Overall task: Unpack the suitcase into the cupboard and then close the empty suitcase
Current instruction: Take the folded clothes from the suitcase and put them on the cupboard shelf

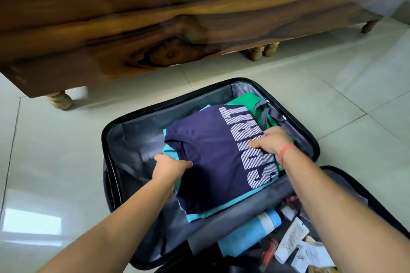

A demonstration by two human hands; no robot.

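A black suitcase lies open on the tiled floor. In its far half sits a folded navy shirt with white lettering, on top of a teal garment and a green one. My left hand grips the left edge of the navy shirt, thumb on top. My right hand grips the stack's right edge, its fingers curled under. The near half holds a blue bottle and papers.
A dark wooden cupboard on turned feet stands just beyond the suitcase, its front filling the top of the view. Pale floor tiles surround the case on the left and right.
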